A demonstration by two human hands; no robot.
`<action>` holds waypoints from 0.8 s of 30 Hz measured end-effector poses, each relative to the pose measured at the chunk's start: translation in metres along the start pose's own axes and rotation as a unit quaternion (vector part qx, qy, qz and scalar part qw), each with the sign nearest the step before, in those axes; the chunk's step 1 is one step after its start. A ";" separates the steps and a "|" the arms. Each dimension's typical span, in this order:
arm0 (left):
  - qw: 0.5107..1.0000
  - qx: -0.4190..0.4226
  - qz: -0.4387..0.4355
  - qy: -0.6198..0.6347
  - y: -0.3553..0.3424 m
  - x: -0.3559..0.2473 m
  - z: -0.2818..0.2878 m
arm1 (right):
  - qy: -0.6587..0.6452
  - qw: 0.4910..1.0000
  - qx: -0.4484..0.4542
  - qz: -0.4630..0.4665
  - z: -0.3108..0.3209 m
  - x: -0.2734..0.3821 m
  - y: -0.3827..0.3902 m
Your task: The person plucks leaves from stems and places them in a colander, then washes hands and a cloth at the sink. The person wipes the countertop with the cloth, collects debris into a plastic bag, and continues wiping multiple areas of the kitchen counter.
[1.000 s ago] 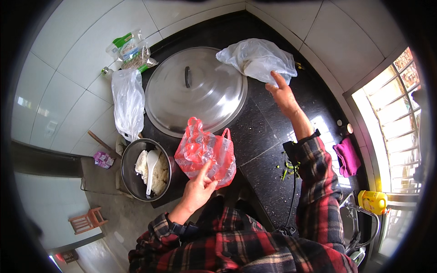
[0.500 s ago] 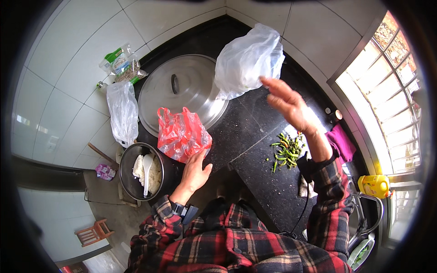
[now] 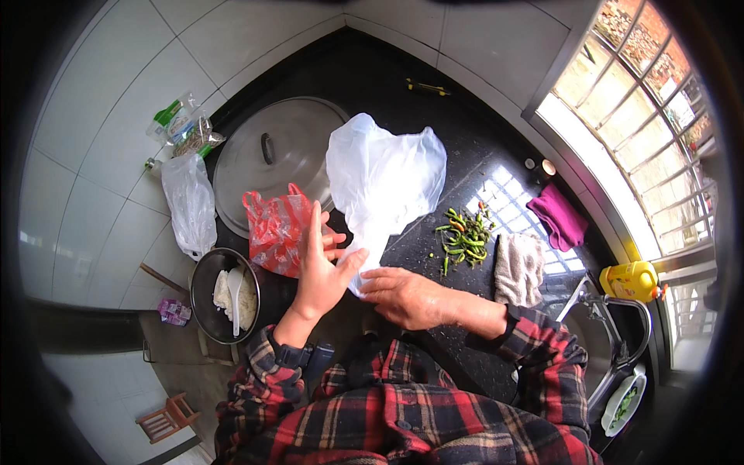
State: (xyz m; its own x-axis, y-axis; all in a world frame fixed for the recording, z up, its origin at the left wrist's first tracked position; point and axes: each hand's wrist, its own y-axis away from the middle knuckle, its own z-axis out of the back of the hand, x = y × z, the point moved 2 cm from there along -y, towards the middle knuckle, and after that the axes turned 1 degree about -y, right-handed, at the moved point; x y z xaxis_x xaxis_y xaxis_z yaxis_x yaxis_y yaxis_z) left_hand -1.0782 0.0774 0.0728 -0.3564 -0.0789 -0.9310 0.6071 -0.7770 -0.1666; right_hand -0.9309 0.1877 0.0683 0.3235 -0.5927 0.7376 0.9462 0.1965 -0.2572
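A translucent white plastic bag (image 3: 387, 167) stretches from above the black counter down to its near edge. My right hand (image 3: 407, 296) grips the bag's gathered lower end, its fingers curled. Beside it my left hand (image 3: 319, 271) is open, fingers extended and thumb against the bag. Behind the left hand, a crumpled red plastic bag (image 3: 275, 232) lies by a large round metal lid (image 3: 240, 167) with a black handle. Green chillies (image 3: 465, 240), a few of them reddish, are heaped right of the white bag.
At left are a dark pot (image 3: 203, 310) with white rice and a spoon, another clear bag (image 3: 190, 205) and a green-white packet (image 3: 180, 124). To the right lie a grey cloth (image 3: 519, 267), a purple cloth (image 3: 559, 217), a yellow jug (image 3: 629, 281) and a sink (image 3: 585, 333).
The white bag has come nearer, off the far part of the counter. My right hand has moved down and left and closed on it; my left hand has shifted up beside it.
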 end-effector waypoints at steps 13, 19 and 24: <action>0.991 -0.025 0.064 0.111 -0.022 -0.003 0.000 | 0.111 0.863 -0.388 -0.305 0.055 -0.092 0.109; 0.999 -0.032 0.003 -0.041 -0.024 0.000 0.001 | 0.221 0.807 -0.180 -0.517 0.027 -0.159 0.141; 0.998 -0.028 0.037 -0.030 -0.027 -0.001 0.002 | 0.323 0.838 -0.135 -0.418 -0.013 -0.137 0.126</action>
State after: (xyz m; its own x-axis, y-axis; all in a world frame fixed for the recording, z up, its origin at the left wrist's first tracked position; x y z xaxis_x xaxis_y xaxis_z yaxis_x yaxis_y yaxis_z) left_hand -1.0957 0.0975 0.0788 -0.3501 -0.1728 -0.9206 0.6716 -0.7315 -0.1181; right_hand -0.8558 0.2830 -0.0733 -0.6056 -0.7522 0.2599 0.7763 -0.6302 -0.0152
